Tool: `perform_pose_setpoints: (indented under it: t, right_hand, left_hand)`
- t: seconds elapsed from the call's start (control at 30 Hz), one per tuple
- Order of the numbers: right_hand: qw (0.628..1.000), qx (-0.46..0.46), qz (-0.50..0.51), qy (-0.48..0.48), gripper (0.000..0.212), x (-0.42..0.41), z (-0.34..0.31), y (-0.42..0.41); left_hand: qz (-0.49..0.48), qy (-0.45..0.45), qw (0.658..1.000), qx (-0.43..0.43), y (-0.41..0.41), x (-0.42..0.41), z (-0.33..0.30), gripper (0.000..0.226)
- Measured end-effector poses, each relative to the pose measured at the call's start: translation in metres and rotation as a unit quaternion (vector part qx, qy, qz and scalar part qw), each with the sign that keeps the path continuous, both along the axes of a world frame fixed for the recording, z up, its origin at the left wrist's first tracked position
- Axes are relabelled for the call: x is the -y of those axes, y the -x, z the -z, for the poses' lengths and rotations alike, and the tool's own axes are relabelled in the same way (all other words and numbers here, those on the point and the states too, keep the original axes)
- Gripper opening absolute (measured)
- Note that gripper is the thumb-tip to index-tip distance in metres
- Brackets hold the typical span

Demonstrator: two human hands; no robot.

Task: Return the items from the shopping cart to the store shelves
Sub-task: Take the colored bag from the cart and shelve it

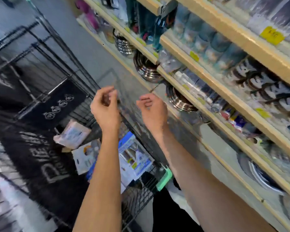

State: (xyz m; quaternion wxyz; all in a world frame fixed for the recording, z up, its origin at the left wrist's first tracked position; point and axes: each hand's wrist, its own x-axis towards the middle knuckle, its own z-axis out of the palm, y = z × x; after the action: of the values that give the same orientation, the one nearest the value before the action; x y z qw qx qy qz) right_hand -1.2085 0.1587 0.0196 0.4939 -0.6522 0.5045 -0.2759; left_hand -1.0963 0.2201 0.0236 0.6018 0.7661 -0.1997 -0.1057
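Head view, general: I found the frame smeared by motion; fine detail was unreliable throughout.

Head view, left hand point(105, 106): raised above the cart's far edge, fingers loosely curled. The thumb and forefinger seemed to meet, but I could not tell whether they pinched anything; blur hid the tips.

Head view, right hand point(151, 109): raised beside the left, nearer the shelves, fingers loosely curled inward, holding nothing that I could see.

Head view, shopping cart point(60, 91): black wire basket, below and left of both hands. It held a pale pink wrapped pack point(72, 133) near the middle, a white carded packet point(85, 159) beneath it, and a blue-and-white flat package point(135, 156) against the shelf-side wall.

Head view, store shelves point(208, 77): wood-edged tiers along the right, with yellow price tags point(271, 35). They carried stacked shiny metal pots point(146, 67) at the near ends, printed cups on the upper tier, and plates at the lower right.

Handling, judged: the pink pack looked soft and light; I would take it across its short sides. The blue-and-white package looked flat, stiff and light, likely slippery in film; its upper edge offered the best hold. The carded packet could bend; I would lift it by an edge.

Task position, judged: items remained in the cart, none in hand.
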Motion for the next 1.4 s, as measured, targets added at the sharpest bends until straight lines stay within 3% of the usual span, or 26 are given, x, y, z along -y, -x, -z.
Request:
perform_pose_setpoints:
  t: [0.13, 0.23, 0.3, 0.4, 0.47, 0.57, 0.6, 0.67, 1.03, 1.23, 1.4]
  right_hand:
    - [0.996, -0.081, -0.024, -0.028, 0.033, -0.075, 0.038, 0.002]
    - [0.989, -0.143, -0.035, 0.024, 0.042, -0.126, 0.055, 0.007]
    - [0.985, -0.165, 0.009, 0.046, 0.046, -0.137, 0.058, 0.019]
    - [0.983, -0.167, 0.053, 0.047, 0.039, -0.146, 0.067, 0.024]
    - [0.984, -0.157, 0.081, 0.031, 0.033, -0.139, 0.069, 0.023]
    - [0.973, -0.198, 0.114, -0.029, 0.025, -0.13, 0.071, 0.025]
    - [0.967, -0.225, 0.116, -0.037, 0.025, -0.127, 0.072, 0.027]
    - [0.962, -0.254, 0.094, -0.022, 0.026, -0.124, 0.073, 0.035]
    - [0.972, -0.211, 0.022, 0.099, 0.021, -0.124, 0.086, 0.107]
    - [0.977, -0.201, 0.05, 0.052, 0.027, -0.134, 0.089, 0.168]
    - [0.973, -0.21, 0.091, -0.016, 0.032, -0.148, 0.087, 0.213]
  left_hand:
    - [-0.205, -0.055, 0.976, -0.046, -0.007, -0.119, 0.035, 0.014]
    - [-0.31, -0.188, 0.93, 0.059, -0.002, -0.203, 0.045, 0.026]
    - [-0.333, -0.256, 0.902, 0.1, 0.006, -0.238, 0.048, 0.038]
    - [-0.38, -0.33, 0.862, 0.062, 0.013, -0.289, 0.06, 0.053]
    - [-0.387, -0.351, 0.853, -0.016, 0.014, -0.311, 0.075, 0.058]
    - [-0.357, -0.26, 0.869, -0.223, 0.015, -0.334, 0.098, 0.039]
    - [-0.348, -0.217, 0.875, -0.256, 0.016, -0.337, 0.103, 0.028]
    - [-0.349, -0.192, 0.883, -0.249, 0.02, -0.343, 0.11, 0.016]
    - [-0.373, -0.189, 0.888, -0.194, 0.07, -0.341, 0.123, 0.014]
    - [-0.335, -0.159, 0.908, -0.196, 0.126, -0.348, 0.11, 0.01]
    - [-0.354, -0.077, 0.919, -0.158, 0.179, -0.37, 0.105, 0.012]
